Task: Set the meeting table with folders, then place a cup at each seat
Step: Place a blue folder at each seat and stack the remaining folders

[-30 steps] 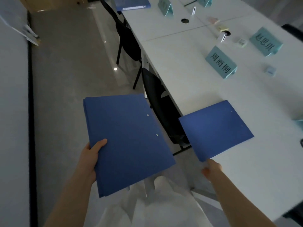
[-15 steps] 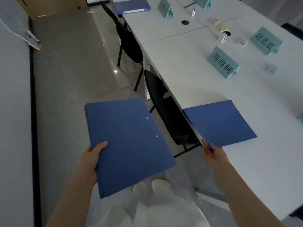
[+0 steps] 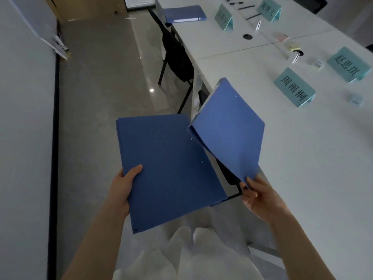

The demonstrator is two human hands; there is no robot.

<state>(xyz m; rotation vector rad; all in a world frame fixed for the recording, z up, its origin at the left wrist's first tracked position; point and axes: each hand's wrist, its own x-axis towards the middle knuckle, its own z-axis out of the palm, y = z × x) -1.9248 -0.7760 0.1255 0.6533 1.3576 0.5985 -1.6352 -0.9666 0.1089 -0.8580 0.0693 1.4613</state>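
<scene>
The left hand (image 3: 125, 185) grips the near left edge of a stack of blue folders (image 3: 167, 168), thumb laid on the top cover and the other fingers hidden beneath; the stack lies flat, reaching away from the palm and to its right, above the floor beside the table. The right hand (image 3: 257, 196) pinches the near corner of a single blue folder (image 3: 228, 128) between thumb and curled fingers. That folder tilts steeply up and away from the fingertips, its far corner raised over the edge of the white table (image 3: 312, 158), its lower left edge just above the stack's right side. Both forearms reach forward from the bottom of the view.

Beyond the right fingers, a teal name card (image 3: 293, 89) on the table reads 周雨桐. Farther right, a second card (image 3: 349, 66) reads 赵思琪. Two more teal cards (image 3: 224, 18) stand farther off, their writing too small to read. Another blue folder (image 3: 184, 14) lies flat at the far seat, by a black chair (image 3: 173, 51).
</scene>
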